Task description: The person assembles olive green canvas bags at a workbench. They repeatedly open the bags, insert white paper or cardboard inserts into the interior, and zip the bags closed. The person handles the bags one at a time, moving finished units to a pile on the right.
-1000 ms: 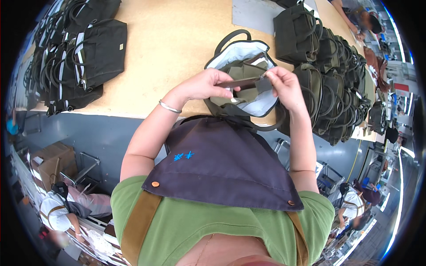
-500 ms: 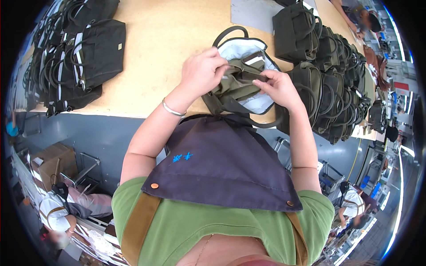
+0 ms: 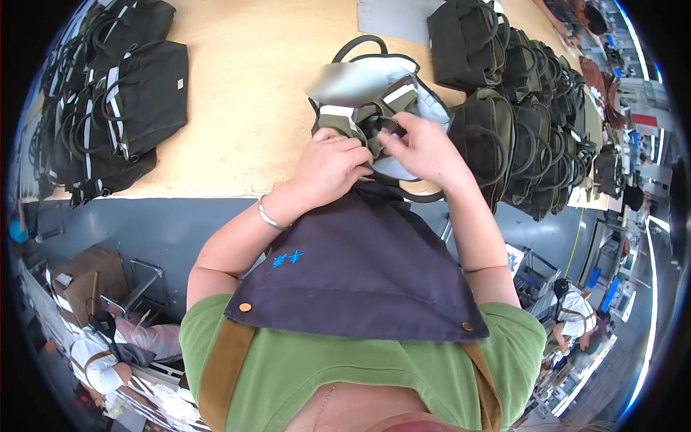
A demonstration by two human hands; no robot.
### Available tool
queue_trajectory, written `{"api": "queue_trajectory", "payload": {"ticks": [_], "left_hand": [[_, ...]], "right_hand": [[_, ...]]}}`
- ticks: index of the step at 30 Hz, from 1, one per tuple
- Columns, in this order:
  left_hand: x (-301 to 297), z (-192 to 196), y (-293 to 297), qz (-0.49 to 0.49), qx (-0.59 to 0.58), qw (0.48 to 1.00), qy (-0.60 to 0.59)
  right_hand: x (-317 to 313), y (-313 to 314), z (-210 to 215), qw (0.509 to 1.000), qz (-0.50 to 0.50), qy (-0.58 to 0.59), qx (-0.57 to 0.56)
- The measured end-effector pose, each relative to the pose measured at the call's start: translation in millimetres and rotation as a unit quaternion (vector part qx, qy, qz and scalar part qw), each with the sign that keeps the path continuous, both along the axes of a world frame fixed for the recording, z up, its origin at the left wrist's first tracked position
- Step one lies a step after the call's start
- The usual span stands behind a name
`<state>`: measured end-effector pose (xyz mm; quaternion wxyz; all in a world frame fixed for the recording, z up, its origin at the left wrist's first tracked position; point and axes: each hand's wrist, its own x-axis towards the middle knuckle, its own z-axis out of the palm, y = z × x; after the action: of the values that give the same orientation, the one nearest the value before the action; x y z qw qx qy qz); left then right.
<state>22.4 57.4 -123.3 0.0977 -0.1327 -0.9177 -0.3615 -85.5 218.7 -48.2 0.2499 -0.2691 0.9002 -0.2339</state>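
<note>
Bag (image 3: 430,108), upper centre | seemingly arranging olive fabric (image 3: 344,126) | left hand (image 3: 332,167) gripping it | right hand (image 3: 421,147) curling, hold unclear | next likely needing steadying

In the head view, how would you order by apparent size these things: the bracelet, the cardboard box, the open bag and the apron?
1. Apron
2. Open bag
3. Cardboard box
4. Bracelet

This is apparent size only; the apron looks nearer the camera.

Pale wooden tabletop (image 3: 237,93), blue-grey floor (image 3: 194,230), bright strip light (image 3: 653,317), probably workbenches (image 3: 592,380) along right rim
</note>
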Motion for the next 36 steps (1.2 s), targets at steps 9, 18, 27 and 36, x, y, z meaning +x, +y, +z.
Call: {"api": "queue_trajectory", "payload": {"ticks": [9,18,27,36], "left_hand": [[-20,5,-17,-0.023,0.009,0.998,-0.053],[-43,62,-3,-0.117,0.132,0.982,0.064],[-38,69,-6,-0.068,0.166,0.983,-0.031],[-79,59,-32,-0.136,0.164,0.962,-0.174]], "right_hand": [[-2,26,-11,0.990,-0.045,-0.100,-0.083],[-65,33,57,0.950,-0.067,-0.268,-0.145],[-73,10,38,0.954,0.071,-0.275,-0.096],[-74,11,27,0.948,0.009,-0.298,-0.108]]}}
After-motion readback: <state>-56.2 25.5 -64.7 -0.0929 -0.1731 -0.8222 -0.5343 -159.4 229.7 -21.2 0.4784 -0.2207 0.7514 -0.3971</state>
